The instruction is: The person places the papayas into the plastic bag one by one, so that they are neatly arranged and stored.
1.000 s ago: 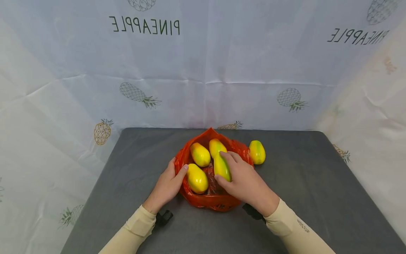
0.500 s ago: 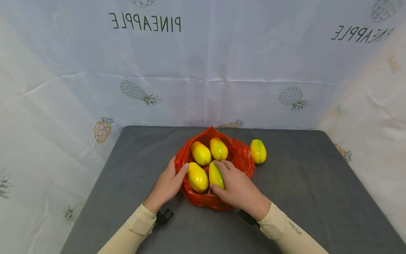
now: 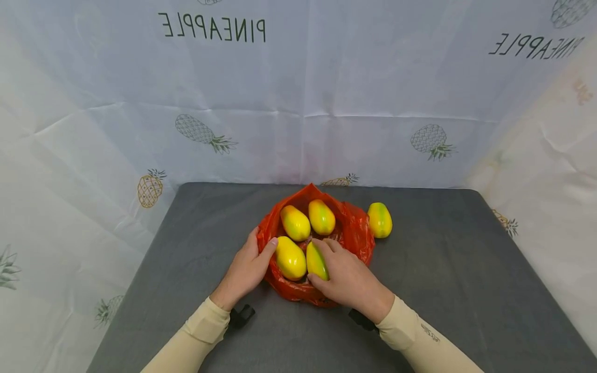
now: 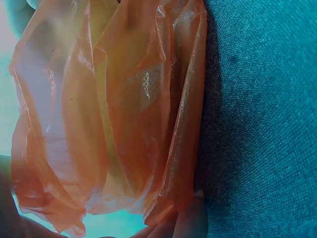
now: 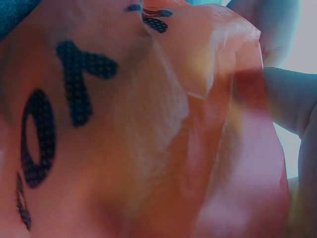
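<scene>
A red plastic bag (image 3: 308, 296) stands with its mouth spread wide on the dark table, in the middle of the head view. My left hand (image 3: 244, 269) holds its left rim, thumb inside and fingers outside. Down in the bag, my right hand (image 3: 345, 277) grips a yellow-green papaya (image 3: 316, 261) at the right front. Beside it lies a yellow papaya (image 3: 290, 259), with two more behind, a left papaya (image 3: 296, 223) and a right papaya (image 3: 322, 217). The left wrist view shows mostly the bag's thin wall (image 4: 133, 99); black print marks the bag (image 5: 148, 148) in the right wrist view.
Another papaya (image 3: 380, 220) lies on the grey table (image 3: 448, 290), just right of the bag. A white cloth (image 3: 298, 88) with pineapple prints hangs behind the table and along both sides.
My right hand has moved left and toward me, lowering the gripped papaya into the bag's front beside the yellow one. My left hand has stayed on the rim. The view has tilted slightly.
</scene>
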### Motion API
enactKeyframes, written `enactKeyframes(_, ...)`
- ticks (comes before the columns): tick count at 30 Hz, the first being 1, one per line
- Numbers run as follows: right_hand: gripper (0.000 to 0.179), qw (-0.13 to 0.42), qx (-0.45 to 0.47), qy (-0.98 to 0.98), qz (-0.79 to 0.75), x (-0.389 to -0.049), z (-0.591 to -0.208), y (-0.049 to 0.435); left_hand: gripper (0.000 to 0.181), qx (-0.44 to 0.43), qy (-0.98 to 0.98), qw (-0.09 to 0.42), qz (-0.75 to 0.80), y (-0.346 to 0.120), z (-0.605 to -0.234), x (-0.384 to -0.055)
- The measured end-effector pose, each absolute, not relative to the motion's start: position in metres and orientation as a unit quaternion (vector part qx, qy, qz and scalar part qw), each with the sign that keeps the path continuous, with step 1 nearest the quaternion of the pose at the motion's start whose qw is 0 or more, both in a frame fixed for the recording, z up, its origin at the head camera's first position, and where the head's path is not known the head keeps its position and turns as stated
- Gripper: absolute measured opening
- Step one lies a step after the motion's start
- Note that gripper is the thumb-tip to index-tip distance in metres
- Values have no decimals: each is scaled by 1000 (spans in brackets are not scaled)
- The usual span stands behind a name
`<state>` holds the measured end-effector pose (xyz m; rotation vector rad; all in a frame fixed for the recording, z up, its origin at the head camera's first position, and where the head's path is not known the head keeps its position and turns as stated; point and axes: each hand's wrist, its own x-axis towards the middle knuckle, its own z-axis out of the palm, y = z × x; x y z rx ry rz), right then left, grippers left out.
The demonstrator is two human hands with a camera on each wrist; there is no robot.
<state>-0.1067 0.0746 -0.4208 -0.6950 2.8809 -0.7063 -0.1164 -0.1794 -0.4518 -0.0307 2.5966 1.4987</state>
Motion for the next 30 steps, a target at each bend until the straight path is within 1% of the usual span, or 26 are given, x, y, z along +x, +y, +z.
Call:
enactKeyframes(7,79,62,-228,945,-225,-108,-423,74,87,-9,865,71,496,-180,-453,-117)
enactKeyframes(17,74,58,-242,950,-187,-106,-427,74,90,-6,866,71,494,-180,-454,-117)
enactKeyframes(30,79,60,-245,952,-173,-106,-423,76,87,-4,865,69,497,-180,-455,-119)
